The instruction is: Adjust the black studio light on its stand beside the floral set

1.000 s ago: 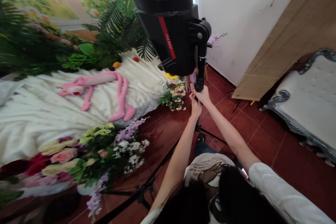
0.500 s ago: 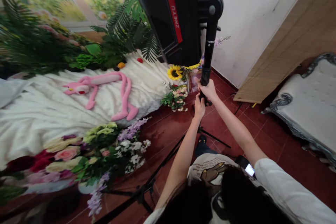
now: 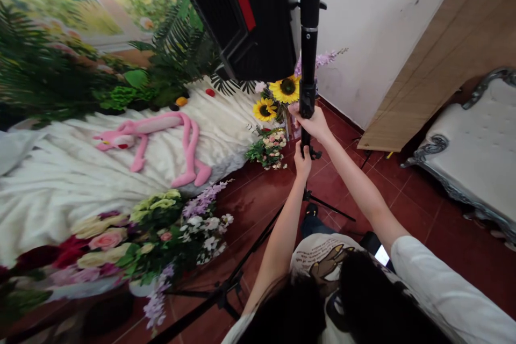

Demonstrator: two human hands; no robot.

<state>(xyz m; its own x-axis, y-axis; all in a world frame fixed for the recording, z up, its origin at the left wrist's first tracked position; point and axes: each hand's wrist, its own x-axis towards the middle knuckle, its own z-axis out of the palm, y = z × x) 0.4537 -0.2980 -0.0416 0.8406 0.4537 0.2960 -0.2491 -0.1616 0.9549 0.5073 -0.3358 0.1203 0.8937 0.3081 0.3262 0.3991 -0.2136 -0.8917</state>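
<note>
Fingers (image 3: 300, 157) of the left hand (image 3: 302, 164) are wrapping the light stand pole (image 3: 309, 59) low down, clenched around it. Right hand (image 3: 314, 124) is gripping the pole just above, fingers closed at the clamp collar (image 3: 307, 101). Pole is standing upright between the person and the white wall (image 3: 371, 21), with the black studio light (image 3: 242, 11) mounted at its top, partly cut off by the frame edge.

Judging the step as height adjustment of the riser section. Next move is likely calling for one hand bracing the lower tube while the other locks the collar, so the heavy head isn't sliding down.

Farther out: stand legs (image 3: 326, 204) are spreading on the red tile floor (image 3: 403, 215); sunflowers (image 3: 287, 88) and a pink plush toy (image 3: 161, 129) are lying beyond.
</note>
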